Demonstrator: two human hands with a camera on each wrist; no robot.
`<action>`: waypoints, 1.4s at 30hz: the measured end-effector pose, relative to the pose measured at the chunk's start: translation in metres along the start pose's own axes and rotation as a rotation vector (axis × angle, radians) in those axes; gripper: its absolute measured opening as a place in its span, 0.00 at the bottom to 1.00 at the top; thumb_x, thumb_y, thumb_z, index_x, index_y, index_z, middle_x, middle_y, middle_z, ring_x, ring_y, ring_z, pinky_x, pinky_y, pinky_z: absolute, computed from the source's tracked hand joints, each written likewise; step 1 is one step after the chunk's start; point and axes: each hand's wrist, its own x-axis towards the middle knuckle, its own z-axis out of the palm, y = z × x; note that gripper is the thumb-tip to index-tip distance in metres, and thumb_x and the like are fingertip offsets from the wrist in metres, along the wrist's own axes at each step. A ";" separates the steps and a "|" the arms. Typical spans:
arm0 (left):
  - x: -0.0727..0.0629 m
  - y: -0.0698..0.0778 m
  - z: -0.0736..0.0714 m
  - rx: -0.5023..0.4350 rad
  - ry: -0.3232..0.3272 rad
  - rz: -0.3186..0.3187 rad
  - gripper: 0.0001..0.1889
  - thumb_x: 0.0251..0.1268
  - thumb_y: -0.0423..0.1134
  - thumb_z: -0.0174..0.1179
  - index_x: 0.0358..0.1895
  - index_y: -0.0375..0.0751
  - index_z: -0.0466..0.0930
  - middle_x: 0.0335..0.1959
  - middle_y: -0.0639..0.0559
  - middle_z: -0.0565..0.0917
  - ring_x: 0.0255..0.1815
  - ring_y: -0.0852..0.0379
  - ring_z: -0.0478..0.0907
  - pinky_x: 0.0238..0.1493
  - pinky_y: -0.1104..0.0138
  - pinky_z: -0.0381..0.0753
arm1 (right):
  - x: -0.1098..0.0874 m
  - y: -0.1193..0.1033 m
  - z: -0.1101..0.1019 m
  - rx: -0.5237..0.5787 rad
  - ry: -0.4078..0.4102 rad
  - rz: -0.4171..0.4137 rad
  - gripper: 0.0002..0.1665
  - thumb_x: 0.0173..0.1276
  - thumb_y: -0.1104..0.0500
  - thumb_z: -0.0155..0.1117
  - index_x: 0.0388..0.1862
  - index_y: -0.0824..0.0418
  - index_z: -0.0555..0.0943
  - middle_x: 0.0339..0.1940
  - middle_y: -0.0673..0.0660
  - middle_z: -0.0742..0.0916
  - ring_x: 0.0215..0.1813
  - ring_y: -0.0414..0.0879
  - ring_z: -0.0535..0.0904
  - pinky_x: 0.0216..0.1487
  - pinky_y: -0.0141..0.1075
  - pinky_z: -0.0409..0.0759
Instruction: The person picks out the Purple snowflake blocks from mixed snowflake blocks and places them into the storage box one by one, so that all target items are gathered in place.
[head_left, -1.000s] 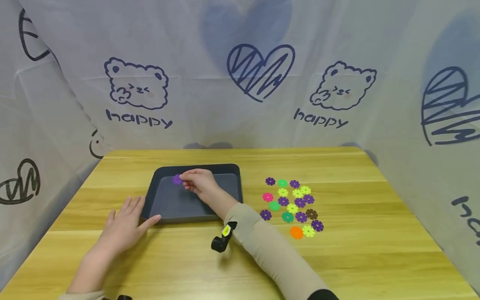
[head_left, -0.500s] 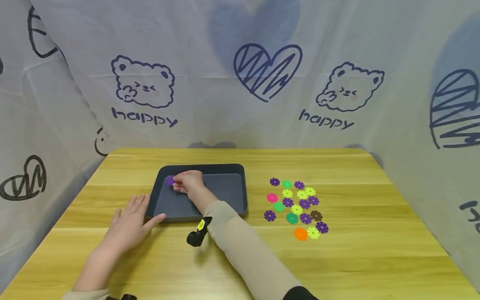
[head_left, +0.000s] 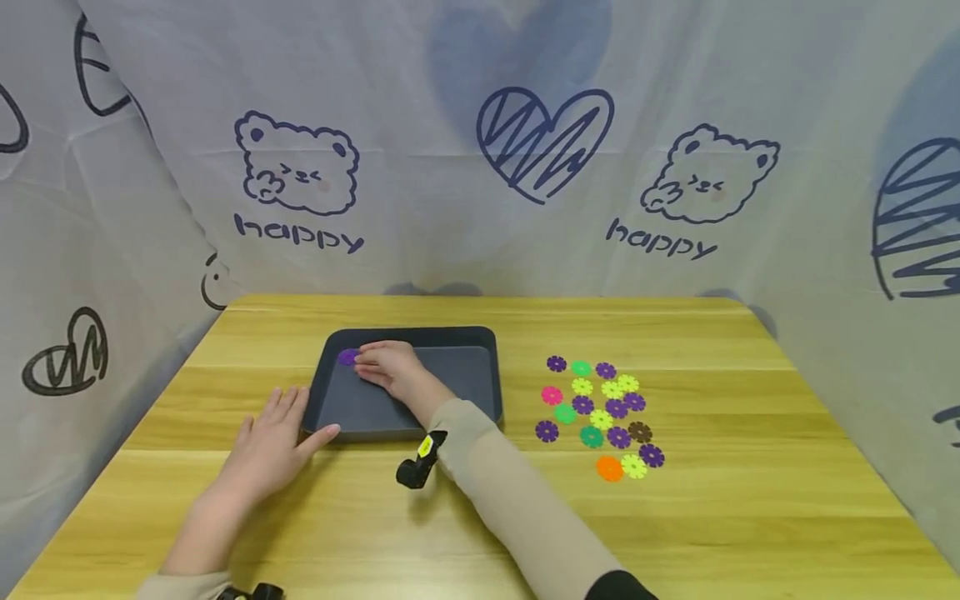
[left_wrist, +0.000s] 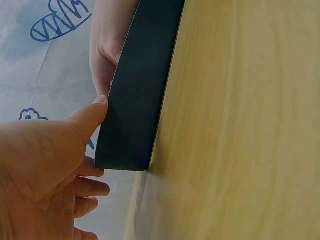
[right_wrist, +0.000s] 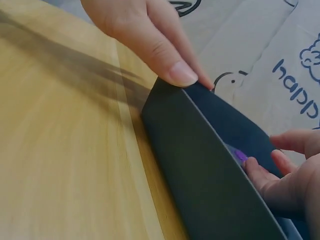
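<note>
A purple notched plastic disc (head_left: 348,357) lies toward the far left corner of a dark grey tray (head_left: 405,435). My right hand (head_left: 396,367) is inside the tray, its fingertips right at the disc's right edge. In the right wrist view, the thumb and fingers of that hand are spread apart, with the purple disc just beyond the thumb tip. My left hand (head_left: 273,442) touches the tray's near left corner. Its thumb (left_wrist: 95,112) is on the front rim, and the other fingers extend straight along the left side.
Right of the tray, several notched discs in purple, yellow, green, pink, brown and orange (head_left: 610,468) lie flat on the wooden table (head_left: 720,517). A white cloth (head_left: 420,208) with drawings hangs behind and along both sides.
My right hand carried the purple disc leftward into the tray, let go of it, and drew back slightly to the right. The left hand stayed at the tray corner; the head view shifted a little.
</note>
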 end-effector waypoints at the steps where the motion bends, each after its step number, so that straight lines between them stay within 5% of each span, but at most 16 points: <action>1: 0.000 0.000 0.000 -0.002 0.000 0.001 0.50 0.68 0.69 0.45 0.76 0.28 0.47 0.76 0.25 0.50 0.78 0.28 0.41 0.67 0.26 0.41 | -0.002 -0.002 -0.003 0.008 -0.018 0.006 0.17 0.65 0.73 0.61 0.53 0.70 0.81 0.48 0.66 0.87 0.51 0.54 0.86 0.56 0.42 0.84; 6: 0.002 0.001 0.000 -0.007 -0.010 0.001 0.50 0.68 0.69 0.45 0.76 0.29 0.46 0.76 0.25 0.50 0.78 0.28 0.40 0.67 0.26 0.41 | -0.014 -0.010 -0.022 0.039 -0.109 0.017 0.21 0.67 0.72 0.59 0.59 0.70 0.78 0.60 0.69 0.82 0.61 0.57 0.81 0.61 0.42 0.81; 12: 0.002 0.000 -0.001 -0.011 -0.008 0.001 0.51 0.68 0.70 0.44 0.76 0.29 0.45 0.76 0.26 0.49 0.78 0.29 0.40 0.67 0.26 0.40 | -0.037 -0.023 -0.050 -0.022 -0.232 -0.019 0.22 0.70 0.69 0.57 0.63 0.70 0.74 0.65 0.70 0.78 0.48 0.48 0.85 0.54 0.37 0.84; 19: -0.002 0.000 0.000 -0.024 -0.009 0.018 0.51 0.68 0.70 0.43 0.76 0.28 0.44 0.77 0.26 0.47 0.78 0.29 0.40 0.67 0.26 0.40 | -0.070 -0.044 -0.103 0.001 -0.341 -0.043 0.13 0.73 0.70 0.52 0.55 0.68 0.76 0.41 0.57 0.86 0.43 0.44 0.84 0.44 0.32 0.84; 26: -0.001 0.001 -0.002 -0.007 -0.006 0.024 0.51 0.69 0.69 0.43 0.76 0.27 0.43 0.77 0.27 0.47 0.79 0.30 0.39 0.68 0.26 0.37 | -0.097 -0.065 -0.163 0.013 -0.354 -0.091 0.09 0.74 0.70 0.51 0.50 0.65 0.74 0.40 0.55 0.85 0.43 0.44 0.84 0.47 0.31 0.84; 31: -0.001 0.001 -0.002 0.006 -0.003 0.030 0.51 0.69 0.69 0.42 0.76 0.26 0.44 0.77 0.26 0.47 0.78 0.30 0.39 0.68 0.26 0.37 | -0.111 -0.067 -0.206 -0.192 -0.250 -0.186 0.11 0.71 0.66 0.57 0.52 0.66 0.74 0.43 0.54 0.84 0.49 0.48 0.83 0.60 0.39 0.81; 36: 0.000 0.000 -0.003 0.007 0.004 0.032 0.50 0.70 0.69 0.42 0.76 0.26 0.44 0.76 0.26 0.47 0.78 0.29 0.39 0.67 0.26 0.37 | -0.120 -0.063 -0.241 -0.477 -0.195 -0.260 0.21 0.71 0.58 0.62 0.57 0.68 0.74 0.54 0.67 0.81 0.60 0.62 0.77 0.66 0.54 0.74; 42: 0.000 0.001 0.001 0.006 0.000 0.034 0.51 0.69 0.69 0.42 0.76 0.26 0.44 0.76 0.26 0.47 0.78 0.29 0.39 0.67 0.26 0.36 | -0.127 -0.055 -0.270 -0.816 -0.281 -0.359 0.25 0.69 0.57 0.64 0.61 0.68 0.75 0.55 0.68 0.81 0.54 0.57 0.78 0.56 0.42 0.81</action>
